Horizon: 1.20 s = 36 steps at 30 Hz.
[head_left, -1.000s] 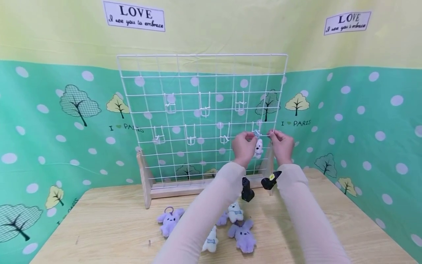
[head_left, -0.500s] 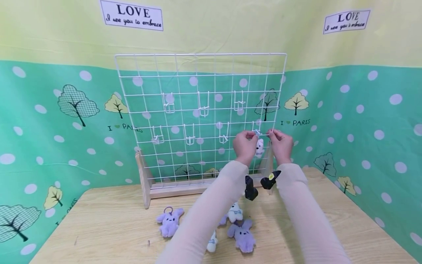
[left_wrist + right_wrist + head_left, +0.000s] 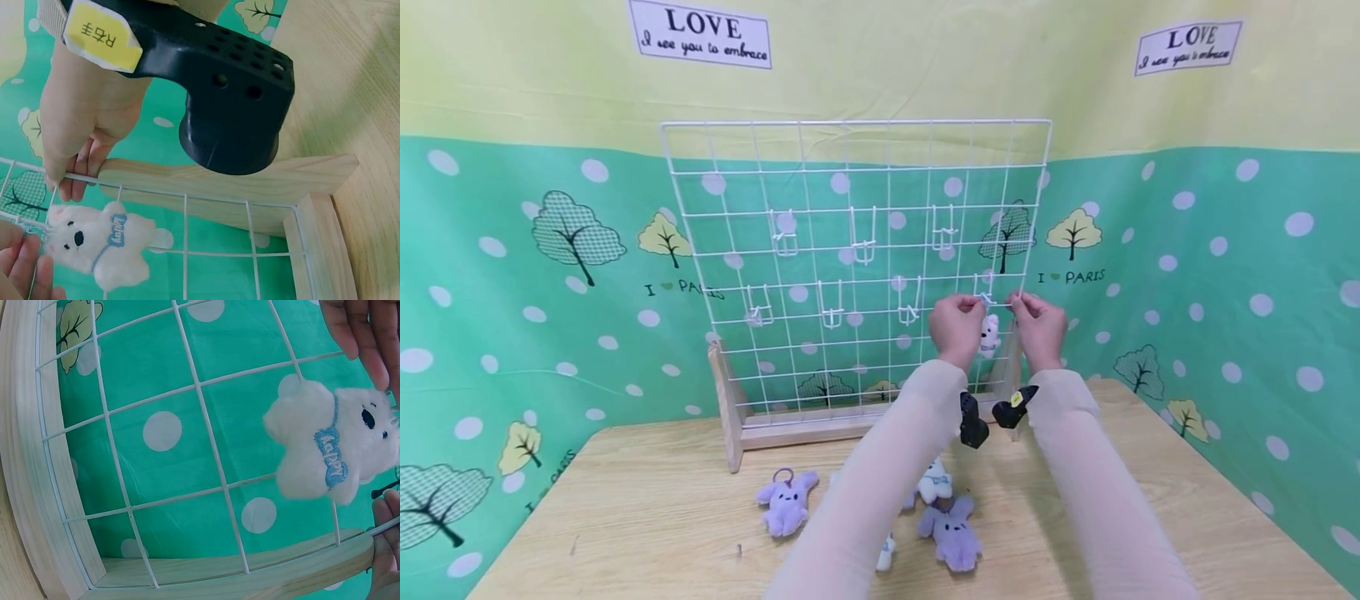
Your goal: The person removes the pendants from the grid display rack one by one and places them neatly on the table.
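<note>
A small white plush bear keychain (image 3: 989, 335) with a blue bow hangs at the lower right hook (image 3: 985, 292) of a white wire grid (image 3: 850, 343). My left hand (image 3: 957, 329) pinches the bear's light-blue ring at that hook. In the left wrist view the ring (image 3: 30, 229) lies at those fingertips, above the bear's head. My right hand (image 3: 1041, 329) grips the grid's right frame wire between thumb and fingers, just right of the bear. The right wrist view shows the bear's body (image 3: 328, 440) in front of the wires, the left fingers above it and the right thumb below.
The grid stands in a wooden base (image 3: 805, 433) on a wooden table (image 3: 647, 517). Several white hooks, such as one at upper left (image 3: 786, 237), hold nothing. Purple plush keychains (image 3: 953, 535) and white bears (image 3: 935, 482) lie in front, partly behind the left sleeve.
Both hands stay at the lower right hook and frame wire, with only slight finger shifts. The bear swings a little, and the left forearm moves slightly right.
</note>
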Each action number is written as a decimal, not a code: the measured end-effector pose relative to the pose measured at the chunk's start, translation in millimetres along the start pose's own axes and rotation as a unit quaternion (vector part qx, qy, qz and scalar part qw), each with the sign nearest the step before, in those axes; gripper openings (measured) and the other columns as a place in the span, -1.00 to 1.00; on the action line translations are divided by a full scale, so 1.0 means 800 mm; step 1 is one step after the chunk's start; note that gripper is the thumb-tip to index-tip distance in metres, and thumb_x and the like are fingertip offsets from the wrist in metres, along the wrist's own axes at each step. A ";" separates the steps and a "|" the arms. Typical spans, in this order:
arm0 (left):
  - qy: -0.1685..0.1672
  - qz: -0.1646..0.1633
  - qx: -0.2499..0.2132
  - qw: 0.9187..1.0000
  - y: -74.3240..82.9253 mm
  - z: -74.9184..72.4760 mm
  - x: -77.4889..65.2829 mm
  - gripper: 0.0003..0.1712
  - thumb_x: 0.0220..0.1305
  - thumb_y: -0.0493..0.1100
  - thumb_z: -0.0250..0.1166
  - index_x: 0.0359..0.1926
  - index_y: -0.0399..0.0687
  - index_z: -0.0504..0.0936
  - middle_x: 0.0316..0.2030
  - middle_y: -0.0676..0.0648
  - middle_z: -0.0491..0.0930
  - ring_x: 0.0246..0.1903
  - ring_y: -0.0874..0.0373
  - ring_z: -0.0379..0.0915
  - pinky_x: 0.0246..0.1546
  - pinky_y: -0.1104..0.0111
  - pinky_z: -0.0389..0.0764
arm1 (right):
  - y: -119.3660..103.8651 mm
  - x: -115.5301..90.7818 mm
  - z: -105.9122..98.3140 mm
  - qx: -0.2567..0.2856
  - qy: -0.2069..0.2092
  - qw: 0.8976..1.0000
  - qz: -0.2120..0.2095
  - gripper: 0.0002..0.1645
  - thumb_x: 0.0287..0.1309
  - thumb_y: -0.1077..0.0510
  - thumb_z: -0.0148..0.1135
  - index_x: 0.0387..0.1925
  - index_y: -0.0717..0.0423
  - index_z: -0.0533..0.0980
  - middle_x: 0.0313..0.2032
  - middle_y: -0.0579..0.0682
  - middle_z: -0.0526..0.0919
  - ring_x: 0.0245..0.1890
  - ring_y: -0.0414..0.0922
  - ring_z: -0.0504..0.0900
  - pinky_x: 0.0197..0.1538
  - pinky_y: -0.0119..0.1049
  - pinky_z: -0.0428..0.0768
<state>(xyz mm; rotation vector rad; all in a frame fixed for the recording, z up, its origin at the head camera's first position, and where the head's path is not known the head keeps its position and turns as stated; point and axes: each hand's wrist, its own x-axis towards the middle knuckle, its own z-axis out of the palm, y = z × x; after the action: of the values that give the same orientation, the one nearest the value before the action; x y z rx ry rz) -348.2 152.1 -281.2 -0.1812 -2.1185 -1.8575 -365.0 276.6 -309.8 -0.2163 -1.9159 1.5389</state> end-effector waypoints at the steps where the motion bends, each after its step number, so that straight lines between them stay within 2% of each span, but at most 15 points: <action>1: 0.000 0.000 0.000 1.000 0.000 0.000 0.000 -0.95 0.18 -0.21 0.31 -0.32 -0.03 0.69 -0.43 0.07 0.62 -0.47 0.29 0.50 -0.46 0.52 0.56 | 0.000 0.000 0.000 0.000 0.000 1.000 0.000 -0.63 0.26 0.04 0.16 0.02 0.11 0.56 0.01 0.05 0.62 0.01 -0.13 0.60 0.08 -0.34 0.53; 9: -0.006 0.013 0.013 1.000 -0.004 0.000 0.001 -0.93 0.20 -0.17 0.31 -0.31 -0.02 0.69 -0.42 0.08 0.63 -0.45 0.29 0.51 -0.45 0.52 0.56 | -0.002 0.000 0.000 0.002 0.002 1.000 0.003 -0.63 0.26 0.02 0.16 0.02 0.10 0.56 0.02 0.04 0.62 0.03 -0.13 0.59 0.10 -0.33 0.51; 19: -0.037 0.061 0.004 0.997 -0.010 -0.011 0.000 -0.93 0.20 -0.17 0.31 -0.33 -0.05 0.69 -0.45 0.08 0.61 -0.47 0.30 0.48 -0.50 0.51 0.54 | -0.001 -0.002 -0.002 0.000 -0.008 1.000 -0.005 -0.62 0.27 0.03 0.14 0.04 0.12 0.54 0.04 0.06 0.61 0.04 -0.12 0.59 0.12 -0.33 0.50; 25: -0.068 0.067 -0.020 0.995 -0.006 -0.021 -0.005 -0.91 0.22 -0.16 0.30 -0.29 -0.06 0.69 -0.42 0.09 0.62 -0.43 0.31 0.50 -0.45 0.50 0.57 | -0.002 -0.005 -0.003 -0.002 -0.001 1.000 -0.004 -0.59 0.25 0.00 0.16 0.06 0.10 0.53 0.04 0.05 0.61 0.05 -0.11 0.58 0.11 -0.32 0.51; 36: -0.092 0.072 -0.035 0.992 0.004 -0.040 -0.017 -0.92 0.20 -0.17 0.30 -0.31 -0.06 0.67 -0.43 0.11 0.62 -0.41 0.31 0.51 -0.41 0.48 0.58 | -0.001 -0.005 -0.003 -0.005 -0.005 1.000 -0.004 -0.59 0.26 0.01 0.14 0.08 0.09 0.52 0.04 0.06 0.61 0.04 -0.11 0.58 0.13 -0.30 0.50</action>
<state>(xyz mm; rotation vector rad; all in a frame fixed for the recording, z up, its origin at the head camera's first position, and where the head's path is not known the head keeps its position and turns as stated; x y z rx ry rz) -329.5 122.7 -279.4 -0.5282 -2.0944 -1.8954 -359.9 276.2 -310.3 -0.2051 -1.9313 1.5281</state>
